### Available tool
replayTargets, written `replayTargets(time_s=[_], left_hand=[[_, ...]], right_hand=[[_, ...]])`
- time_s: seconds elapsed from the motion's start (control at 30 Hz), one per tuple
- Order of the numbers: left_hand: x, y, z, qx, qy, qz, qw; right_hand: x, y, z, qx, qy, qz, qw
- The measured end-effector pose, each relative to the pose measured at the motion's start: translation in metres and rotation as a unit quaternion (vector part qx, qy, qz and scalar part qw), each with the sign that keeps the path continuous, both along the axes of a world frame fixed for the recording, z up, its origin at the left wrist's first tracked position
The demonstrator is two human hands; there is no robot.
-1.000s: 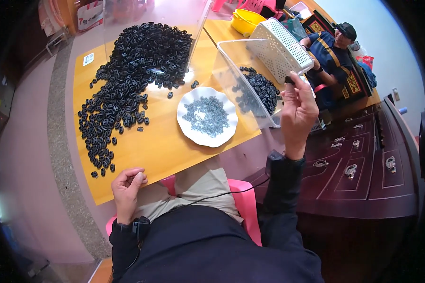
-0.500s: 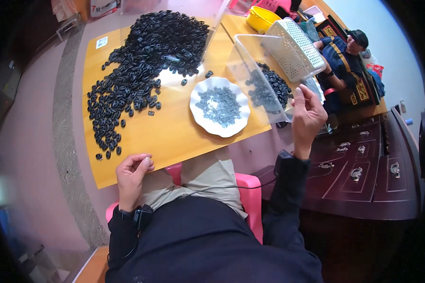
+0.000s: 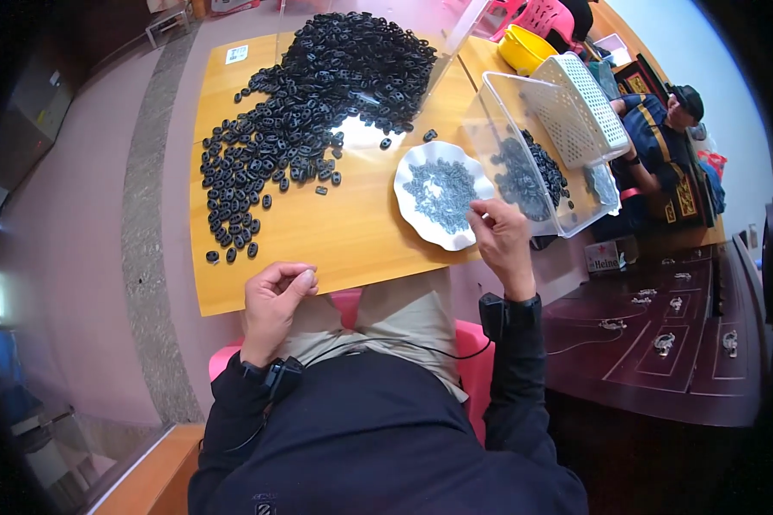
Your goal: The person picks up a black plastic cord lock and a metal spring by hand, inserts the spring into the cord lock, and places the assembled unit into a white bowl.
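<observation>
The left hand hovers at the near edge of the tabletop, fingers curled narrow with thumb against fingertips; whether it pinches a piece I cannot tell. Beyond it, a big heap of black rings spreads from the far edge toward the near left corner: small, glossy, oval plastic-looking loops, thinning to scattered singles. The tabletop is smooth yellow wood. Right of centre sits a white plate with a wavy rim, holding a low pile of tiny grey pieces, dull like metal. The right hand rests at the plate's near rim, fingertips pinched together over the grey pieces. At the right edge stands a clear plastic bin with a layer of dark parts inside, a white mesh basket leaning in it. Judging by the heap against the bin's thin layer, most of the work looks undone.
</observation>
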State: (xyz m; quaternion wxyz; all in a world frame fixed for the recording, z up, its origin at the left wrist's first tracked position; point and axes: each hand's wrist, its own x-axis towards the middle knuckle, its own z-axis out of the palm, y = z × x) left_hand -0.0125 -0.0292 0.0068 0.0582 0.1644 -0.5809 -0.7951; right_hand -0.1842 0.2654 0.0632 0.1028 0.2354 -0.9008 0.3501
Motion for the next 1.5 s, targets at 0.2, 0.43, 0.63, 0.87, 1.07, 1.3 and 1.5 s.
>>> replayTargets(time_s=[0.2,0.43,0.63,0.87,1.07,1.3,1.5], left_hand=[[0.0,-0.002,-0.001,-0.014,0.01,-0.004,1.0],[0.0,-0.003,-0.002,-0.013,0.02,-0.005,1.0],[0.0,0.0,-0.003,-0.005,0.016,0.0,1.0],[0.002,0.0,-0.004,0.012,0.027,-0.003,1.0],[0.001,-0.001,-0.003,0.015,0.032,-0.008,0.999],[0.003,-0.003,-0.005,0.003,0.033,-0.018,0.999],[0.003,-0.002,-0.006,-0.003,0.036,-0.009,0.999]], right_hand=[[-0.003,-0.008,-0.01,0.126,0.005,0.045,0.991],[-0.013,-0.019,-0.017,0.197,-0.007,0.061,0.979],[-0.011,-0.021,-0.02,0.174,0.022,0.041,0.984],[-0.012,-0.027,-0.021,0.12,0.025,0.046,0.991],[-0.018,-0.037,-0.019,0.128,0.04,0.053,0.99],[-0.02,-0.049,-0.012,0.203,0.086,0.06,0.974],[-0.01,-0.109,0.002,0.131,0.058,0.119,0.982]])
